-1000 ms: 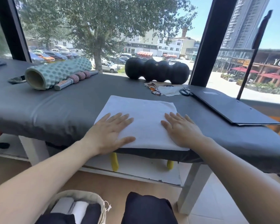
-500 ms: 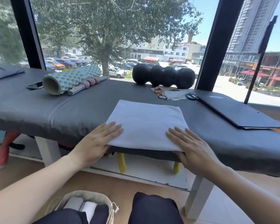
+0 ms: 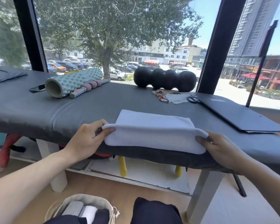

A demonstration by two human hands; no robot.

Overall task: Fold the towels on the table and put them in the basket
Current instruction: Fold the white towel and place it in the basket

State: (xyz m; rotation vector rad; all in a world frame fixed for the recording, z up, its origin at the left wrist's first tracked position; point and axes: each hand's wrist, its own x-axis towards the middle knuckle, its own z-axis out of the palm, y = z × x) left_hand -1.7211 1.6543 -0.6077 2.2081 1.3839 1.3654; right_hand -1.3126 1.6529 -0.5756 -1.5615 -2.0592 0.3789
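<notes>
Both hands, left [image 3: 86, 139] and right [image 3: 220, 147], pinched on white towel's [image 3: 153, 135] near corners mid-fold; next, lay flat, then basket [image 3: 94, 201].

Left hand [image 3: 86, 139], right hand [image 3: 220, 149], fingers pinched closed.

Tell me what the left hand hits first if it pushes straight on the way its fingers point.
The left hand points rightward along the table edge, so it meets the white towel it already pinches; depth beyond is unclear.
</notes>
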